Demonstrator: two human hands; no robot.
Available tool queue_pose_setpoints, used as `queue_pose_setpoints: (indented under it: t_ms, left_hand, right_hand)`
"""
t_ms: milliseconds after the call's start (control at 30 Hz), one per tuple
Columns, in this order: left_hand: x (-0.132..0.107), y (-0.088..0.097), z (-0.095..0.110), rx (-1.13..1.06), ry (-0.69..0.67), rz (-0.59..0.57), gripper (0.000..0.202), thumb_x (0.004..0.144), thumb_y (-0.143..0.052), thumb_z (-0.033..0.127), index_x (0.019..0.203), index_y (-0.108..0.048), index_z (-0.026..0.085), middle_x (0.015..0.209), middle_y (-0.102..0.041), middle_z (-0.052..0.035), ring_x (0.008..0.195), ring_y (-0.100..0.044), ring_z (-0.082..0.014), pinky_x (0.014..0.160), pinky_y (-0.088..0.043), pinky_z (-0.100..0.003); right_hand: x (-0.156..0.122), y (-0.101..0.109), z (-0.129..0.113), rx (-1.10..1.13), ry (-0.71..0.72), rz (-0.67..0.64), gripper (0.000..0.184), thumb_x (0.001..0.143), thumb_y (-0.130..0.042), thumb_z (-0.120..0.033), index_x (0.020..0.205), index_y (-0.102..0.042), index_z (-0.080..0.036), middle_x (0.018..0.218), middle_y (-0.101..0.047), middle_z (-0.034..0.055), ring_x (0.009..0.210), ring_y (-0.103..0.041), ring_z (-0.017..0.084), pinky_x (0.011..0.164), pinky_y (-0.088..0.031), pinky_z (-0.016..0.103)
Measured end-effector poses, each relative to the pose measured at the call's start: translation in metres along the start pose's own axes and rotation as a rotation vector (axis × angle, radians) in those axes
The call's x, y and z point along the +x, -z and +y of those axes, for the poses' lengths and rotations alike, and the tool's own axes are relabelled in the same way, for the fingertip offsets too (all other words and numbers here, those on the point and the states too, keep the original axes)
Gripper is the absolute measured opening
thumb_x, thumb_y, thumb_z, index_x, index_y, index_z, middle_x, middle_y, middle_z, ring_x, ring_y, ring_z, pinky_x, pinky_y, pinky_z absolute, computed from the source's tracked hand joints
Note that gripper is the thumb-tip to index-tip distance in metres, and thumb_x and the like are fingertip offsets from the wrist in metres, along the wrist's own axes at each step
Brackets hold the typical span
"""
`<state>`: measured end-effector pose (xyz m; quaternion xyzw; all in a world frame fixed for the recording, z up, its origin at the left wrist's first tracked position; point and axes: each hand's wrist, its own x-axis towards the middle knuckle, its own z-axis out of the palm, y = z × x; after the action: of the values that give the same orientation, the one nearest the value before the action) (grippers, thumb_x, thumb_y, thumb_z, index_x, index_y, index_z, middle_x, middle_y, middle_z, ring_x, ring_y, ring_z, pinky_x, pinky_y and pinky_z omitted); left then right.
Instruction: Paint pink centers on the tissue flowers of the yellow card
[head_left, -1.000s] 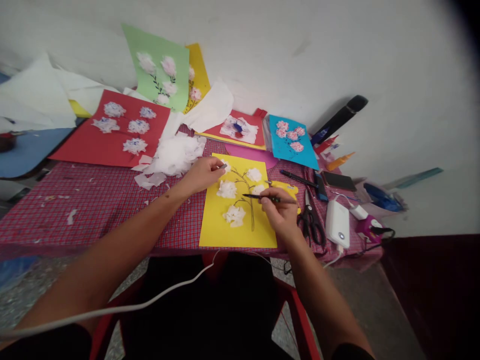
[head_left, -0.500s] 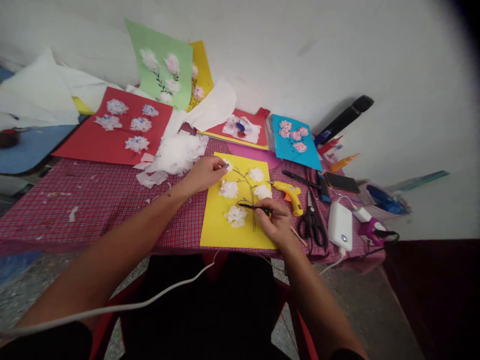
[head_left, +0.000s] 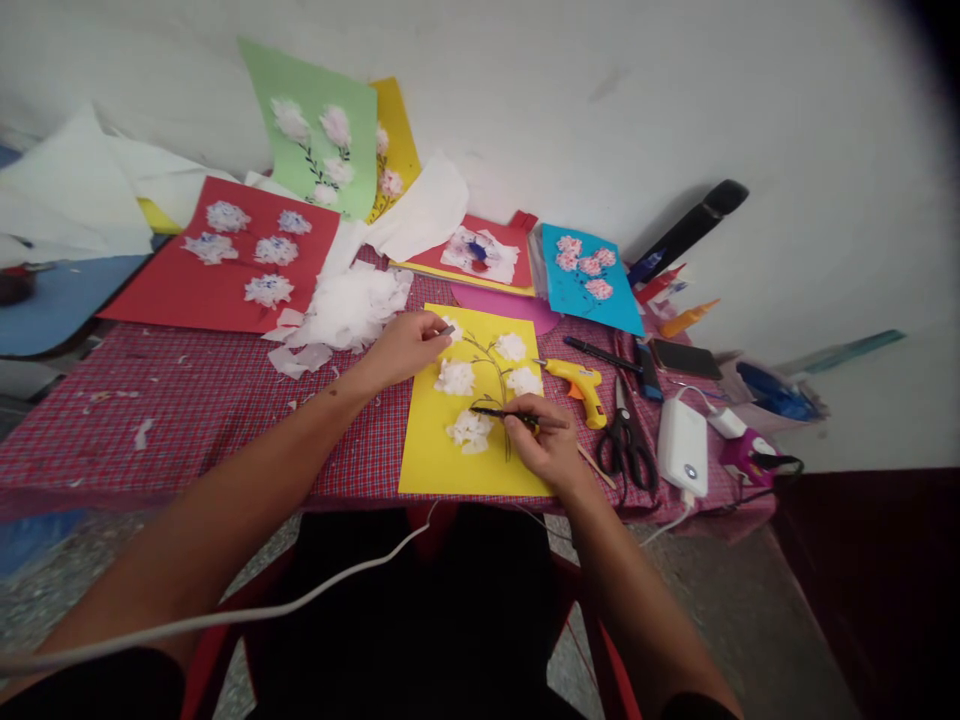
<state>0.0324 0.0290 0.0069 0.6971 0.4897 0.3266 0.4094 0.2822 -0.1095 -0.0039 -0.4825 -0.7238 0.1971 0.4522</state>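
A yellow card [head_left: 450,460] lies on the checked tablecloth, with a drawn black branch and several white tissue flowers [head_left: 456,377] stuck on it. My right hand [head_left: 547,445] is closed round a black pen [head_left: 495,412], whose tip rests on the branch beside the lowest flower. My left hand [head_left: 405,345] sits on the card's upper left corner, its fingers pinched on a small dark cap [head_left: 448,329].
A yellow glue gun [head_left: 579,380], black scissors [head_left: 626,445], a white power bank [head_left: 681,446] and a phone [head_left: 682,358] lie right of the card. A heap of white tissue [head_left: 349,308], red, green and blue flower cards stand behind. A white cable [head_left: 300,600] hangs below.
My right hand has moved down and left along the card, bringing the pen tip from the upper branch to the lowest flower and uncovering the glue gun. My left hand has stayed put.
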Motion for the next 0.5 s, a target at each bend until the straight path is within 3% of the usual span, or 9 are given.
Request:
queue_pose_setpoints:
  t_ms: [267, 500]
  left_hand:
    - [0.0002, 0.0003, -0.001, 0.018, -0.006, 0.0, 0.027, 0.088, -0.068, 0.039, 0.103, -0.074, 0.018, 0.095, -0.078, -0.0071, 0.082, -0.069, -0.0198, 0.072, -0.055, -0.032]
    - [0.0005, 0.0004, -0.0005, 0.021, -0.015, -0.004, 0.025, 0.088, -0.067, 0.039, 0.1, -0.074, 0.017, 0.092, -0.077, -0.0067, 0.08, -0.069, -0.0195, 0.071, -0.054, -0.032]
  right_hand:
    - [0.0036, -0.0003, -0.0019, 0.008, -0.034, 0.061, 0.009, 0.09, -0.065, -0.024, 0.094, -0.073, -0.024, 0.082, -0.076, 0.003, 0.072, -0.07, 0.02, 0.065, -0.056, 0.032]
    - [0.0019, 0.0, -0.0015, 0.019, 0.005, 0.021, 0.009, 0.09, -0.066, -0.023, 0.095, -0.073, -0.025, 0.085, -0.077, 0.0028, 0.074, -0.071, 0.02, 0.067, -0.056, 0.032]
